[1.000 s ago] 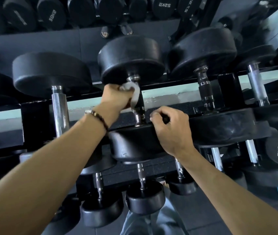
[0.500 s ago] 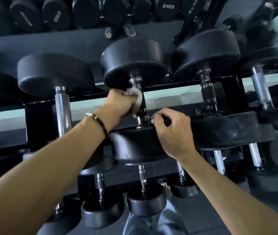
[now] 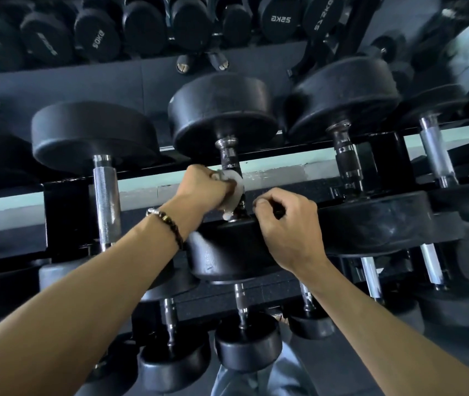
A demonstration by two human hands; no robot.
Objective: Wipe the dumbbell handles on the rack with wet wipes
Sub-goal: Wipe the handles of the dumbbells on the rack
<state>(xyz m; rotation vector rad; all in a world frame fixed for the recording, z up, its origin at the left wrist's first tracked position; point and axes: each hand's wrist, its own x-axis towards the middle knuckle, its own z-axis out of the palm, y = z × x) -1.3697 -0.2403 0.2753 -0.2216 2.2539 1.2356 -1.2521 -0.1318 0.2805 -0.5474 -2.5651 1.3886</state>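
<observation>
Head view: middle dumbbell [image 3: 223, 115] lying on the black rack [image 3: 64, 212], long axis running away from the camera, far head up in the frame, near head [image 3: 227, 250] low and close. Handle [image 3: 229, 158] dark, only its upper part visible between the two heads, pointing slightly left at the far end. Left hand [image 3: 203, 185] curled around the lower part of the handle, holding a white wet wipe [image 3: 233, 190] pressed against the metal; some wipe sticking out below the fingers, just above the near head. Beaded bracelet [image 3: 167, 224] on the left wrist. Right hand [image 3: 287, 221] resting on the top edge of the near head, just right of the handle, fingers bent and thumb pinched against the index; whether anything sits between them, cannot tell. Left neighbour dumbbell with bright knurled handle [image 3: 106, 201], same direction, apart from the hands. Right neighbour with dark handle [image 3: 346, 164], also parallel. Smaller dumbbells [image 3: 246, 341] on the lower tier, below the arms. Top row of dumbbell heads with weight marks [image 3: 280, 20] at the far back
</observation>
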